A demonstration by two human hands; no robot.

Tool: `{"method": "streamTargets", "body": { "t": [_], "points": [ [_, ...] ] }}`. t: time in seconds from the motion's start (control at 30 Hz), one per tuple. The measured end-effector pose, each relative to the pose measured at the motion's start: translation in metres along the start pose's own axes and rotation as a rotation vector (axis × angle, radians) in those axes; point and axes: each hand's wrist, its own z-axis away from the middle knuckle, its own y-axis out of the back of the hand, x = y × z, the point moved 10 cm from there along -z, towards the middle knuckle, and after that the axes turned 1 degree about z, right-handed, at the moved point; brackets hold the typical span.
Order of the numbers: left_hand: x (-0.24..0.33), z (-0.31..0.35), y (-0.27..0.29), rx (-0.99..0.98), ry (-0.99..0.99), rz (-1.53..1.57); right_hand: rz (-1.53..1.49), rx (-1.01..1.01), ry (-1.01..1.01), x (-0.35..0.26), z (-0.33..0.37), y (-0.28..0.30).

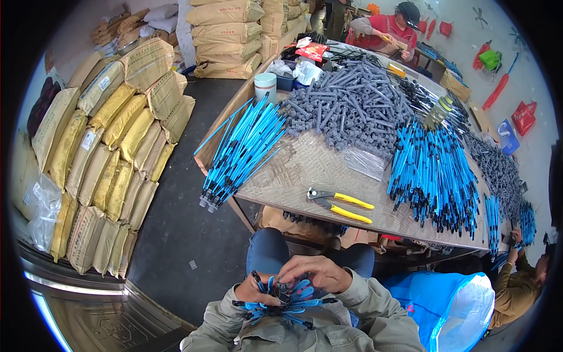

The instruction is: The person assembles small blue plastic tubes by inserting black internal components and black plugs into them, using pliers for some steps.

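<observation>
Over my lap, my left hand (258,291) is closed around a bundle of blue rods (305,303) with black ends, which fan out in all directions. A dark grey fitting (284,290) shows at the bundle's middle. My right hand (316,273) bends over it from the right, its fingertips drawn together at the fitting; whatever they pinch is hidden. On the table's near edge lie end-cutting pliers (340,204) with yellow handles, their jaws pointing left. A pile of blue rods (243,149) rests on the left corner, with grey fittings on its near ends.
The table (281,182) carries a heap of grey plastic parts (346,100), more blue rods (434,176), clear bags (363,162) and a lidded canister (265,87). Stacked sacks (105,158) stand left. A blue bag (434,305) is at my right. Co-workers (393,32) sit at the far side and right.
</observation>
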Motion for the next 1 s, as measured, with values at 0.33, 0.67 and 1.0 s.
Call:
{"method": "streamTargets", "body": {
  "t": [0.33, 0.67, 1.0],
  "points": [
    [0.0, 0.008, -0.008, -0.013, -0.013, -0.082, 0.048, 0.119, -0.019, -0.001, 0.003, 0.005],
    [0.015, -0.003, -0.01, 0.037, 0.018, -0.168, 0.217, 0.045, -0.005, -0.01, -0.003, 0.008],
    [0.001, 0.006, -0.003, 0.106, -0.021, 0.019, 0.071, 0.279, -0.104, 0.019, 0.007, 0.014]
  ]
}}
